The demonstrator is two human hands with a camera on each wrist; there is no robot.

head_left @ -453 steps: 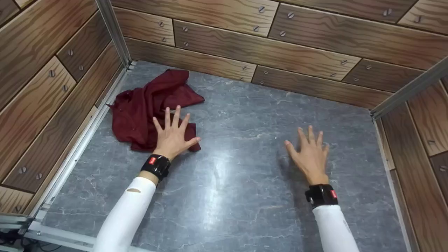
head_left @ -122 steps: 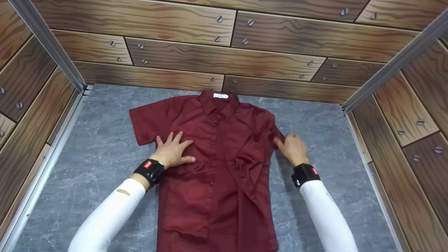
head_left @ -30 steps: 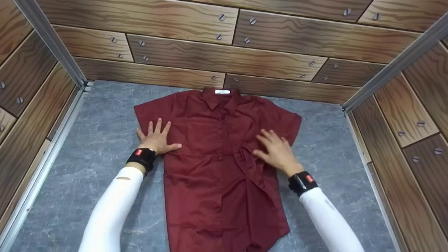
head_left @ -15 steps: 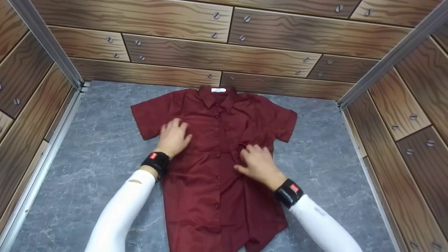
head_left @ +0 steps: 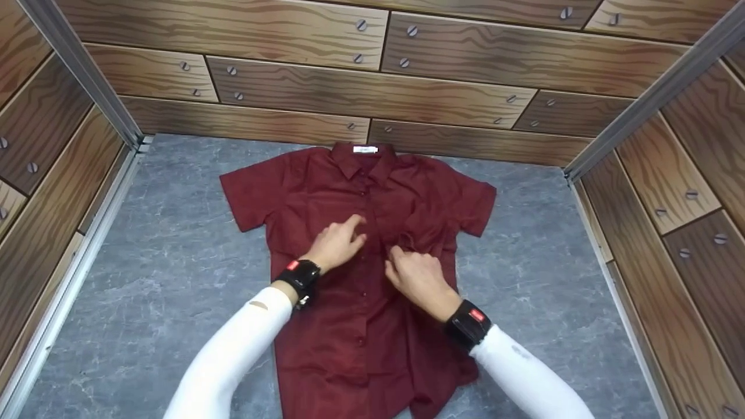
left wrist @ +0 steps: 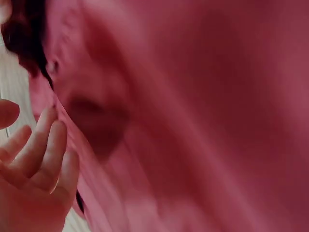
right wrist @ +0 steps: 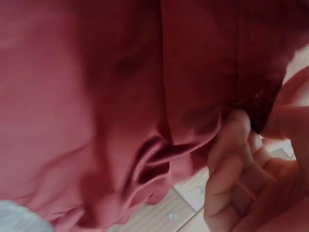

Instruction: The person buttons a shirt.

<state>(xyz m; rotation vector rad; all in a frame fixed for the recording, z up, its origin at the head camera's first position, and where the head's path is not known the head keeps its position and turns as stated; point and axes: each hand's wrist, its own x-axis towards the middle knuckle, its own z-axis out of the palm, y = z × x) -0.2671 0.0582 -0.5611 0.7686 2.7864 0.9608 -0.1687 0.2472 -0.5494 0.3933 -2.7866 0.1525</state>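
You're apparently straightening the shirt (head_left: pixel 317 198), your right hand (head_left: pixel 420 280) pinching its front, your left hand (head_left: pixel 336 244) holding nothing near the buttons (head_left: pixel 363 294), wrinkles probably needing smoothing next.

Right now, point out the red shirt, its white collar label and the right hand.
Red shirt (head_left: pixel 349 305): head view, on its front beside the button row.
White collar label (head_left: pixel 365 149): head view, on its middle.
Right hand (head_left: pixel 421 281): head view, on the back of the hand.

My left wrist feed shows me a red garment (left wrist: pixel 193 125), a small button (left wrist: pixel 52 66) near the garment's edge, the left hand (left wrist: pixel 38 179) with loosely bent fingers along that edge, and a pale surface (left wrist: pixel 8 79) beyond the garment.
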